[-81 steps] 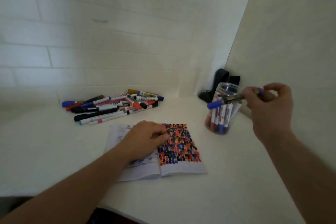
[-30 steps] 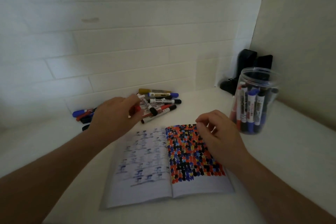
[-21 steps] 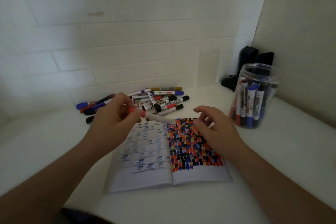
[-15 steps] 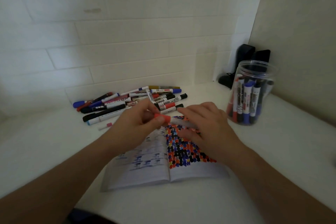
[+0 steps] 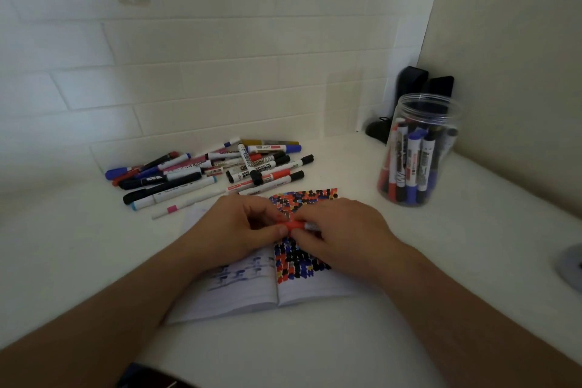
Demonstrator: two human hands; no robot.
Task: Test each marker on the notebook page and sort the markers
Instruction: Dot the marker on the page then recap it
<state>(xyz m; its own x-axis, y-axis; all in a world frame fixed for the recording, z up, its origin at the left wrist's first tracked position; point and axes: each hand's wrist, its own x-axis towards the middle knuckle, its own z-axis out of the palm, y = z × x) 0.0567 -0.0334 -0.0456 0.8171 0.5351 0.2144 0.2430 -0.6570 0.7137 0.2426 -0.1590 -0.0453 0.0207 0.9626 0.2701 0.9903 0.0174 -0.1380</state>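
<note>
Head view: left hand [image 5: 234,230] and right hand [image 5: 341,235] meet above the open notebook [image 5: 252,293], fingers of both pinching one red-capped marker [image 5: 296,225] at its cap end. Loose marker pile [image 5: 220,172] lies far left on the worktop [image 5: 441,293]; the clear jar [image 5: 415,151] of upright markers stands far right.
</note>
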